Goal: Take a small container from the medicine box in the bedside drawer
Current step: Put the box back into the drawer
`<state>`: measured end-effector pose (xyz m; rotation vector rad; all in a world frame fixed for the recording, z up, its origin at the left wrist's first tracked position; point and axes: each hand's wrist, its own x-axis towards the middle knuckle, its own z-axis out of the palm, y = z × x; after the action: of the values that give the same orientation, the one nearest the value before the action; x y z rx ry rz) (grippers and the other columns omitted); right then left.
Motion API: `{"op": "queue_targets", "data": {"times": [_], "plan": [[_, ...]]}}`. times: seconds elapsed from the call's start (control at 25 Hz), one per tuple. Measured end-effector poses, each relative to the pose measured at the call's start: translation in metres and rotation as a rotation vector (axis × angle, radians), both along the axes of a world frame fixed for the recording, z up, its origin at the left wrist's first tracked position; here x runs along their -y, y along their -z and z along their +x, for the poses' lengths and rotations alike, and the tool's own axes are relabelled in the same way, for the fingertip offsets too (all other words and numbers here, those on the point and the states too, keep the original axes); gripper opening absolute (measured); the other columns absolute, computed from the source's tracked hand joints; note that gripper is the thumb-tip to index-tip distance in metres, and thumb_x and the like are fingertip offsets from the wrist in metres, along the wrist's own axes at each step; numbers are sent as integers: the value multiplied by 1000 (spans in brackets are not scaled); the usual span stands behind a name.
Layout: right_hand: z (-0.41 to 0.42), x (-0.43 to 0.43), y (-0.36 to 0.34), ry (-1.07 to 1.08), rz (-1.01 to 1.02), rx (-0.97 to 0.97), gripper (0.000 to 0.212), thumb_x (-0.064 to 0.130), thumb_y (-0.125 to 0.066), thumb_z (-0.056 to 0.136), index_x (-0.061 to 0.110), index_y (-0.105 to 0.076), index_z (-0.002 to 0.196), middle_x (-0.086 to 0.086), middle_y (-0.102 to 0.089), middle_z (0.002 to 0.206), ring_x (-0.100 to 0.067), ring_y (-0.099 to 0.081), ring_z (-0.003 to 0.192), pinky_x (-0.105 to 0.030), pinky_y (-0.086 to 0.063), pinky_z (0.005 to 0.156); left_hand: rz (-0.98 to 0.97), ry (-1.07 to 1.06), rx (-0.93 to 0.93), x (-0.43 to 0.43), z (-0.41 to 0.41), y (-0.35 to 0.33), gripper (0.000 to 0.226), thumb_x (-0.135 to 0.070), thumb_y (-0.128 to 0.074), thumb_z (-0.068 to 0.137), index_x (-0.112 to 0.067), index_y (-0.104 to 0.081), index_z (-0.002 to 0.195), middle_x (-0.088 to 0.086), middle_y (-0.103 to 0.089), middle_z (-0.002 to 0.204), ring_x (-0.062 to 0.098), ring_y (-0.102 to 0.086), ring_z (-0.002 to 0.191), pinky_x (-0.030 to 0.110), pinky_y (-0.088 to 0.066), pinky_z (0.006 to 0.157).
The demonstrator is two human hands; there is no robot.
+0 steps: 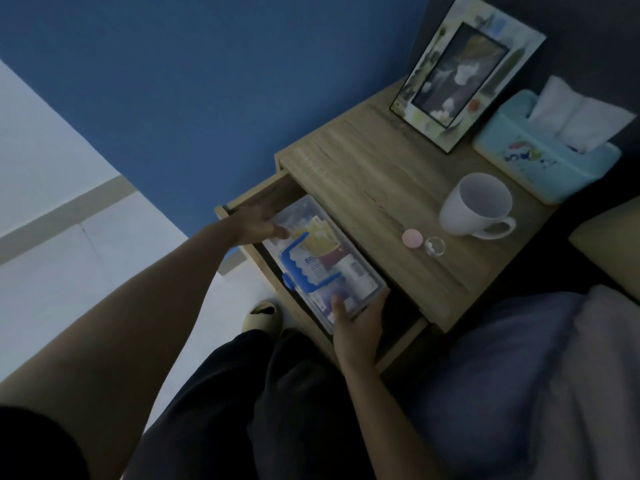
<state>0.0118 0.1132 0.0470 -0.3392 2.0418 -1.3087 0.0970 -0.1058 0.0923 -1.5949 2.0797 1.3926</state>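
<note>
left hand at far end of box, fingers curled over its edge, gripping it. right hand at near end, thumb on lid, fingers under corner, gripping too. box sits in open drawer, between both hands. clear box, blue handle on lid, packets inside, blurry. small jar on table, well right of fingers, pink lid just beside it. mug farther right.

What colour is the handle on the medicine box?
Blue, on the clear medicine box; head view.
</note>
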Motion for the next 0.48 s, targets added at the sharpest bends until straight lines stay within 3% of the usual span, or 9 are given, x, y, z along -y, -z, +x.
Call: {"op": "queue_targets", "data": {"times": [0.16, 0.36, 0.48], "plan": [[7, 7, 23, 20, 83, 3, 90, 28, -65, 85, 25, -3, 149, -9, -42, 146, -24, -50, 126, -28, -46, 91, -2, 17, -3, -3, -10, 8, 51, -17, -61, 89, -2, -47, 136, 19, -52, 137, 35, -48, 127, 46, -37, 109], [2, 17, 39, 19, 159, 67, 89, 26, -66, 84, 30, -5, 148, -9, -38, 148, -27, -45, 130, -47, -47, 101, 1, 32, 98, -1, -16, 19, 48, -15, -59, 90, 5, -49, 132, 23, -52, 137, 37, -48, 127, 46, -38, 108], [-3, 24, 47, -6, 230, 84, 89, 26, -63, 86, 29, 0, 149, -9, -36, 150, -28, -42, 133, -46, -43, 105, 17, 81, 132, 2, -19, 30, 47, -16, -56, 92, 7, -48, 132, 23, -51, 137, 38, -47, 127, 46, -37, 109]]}}
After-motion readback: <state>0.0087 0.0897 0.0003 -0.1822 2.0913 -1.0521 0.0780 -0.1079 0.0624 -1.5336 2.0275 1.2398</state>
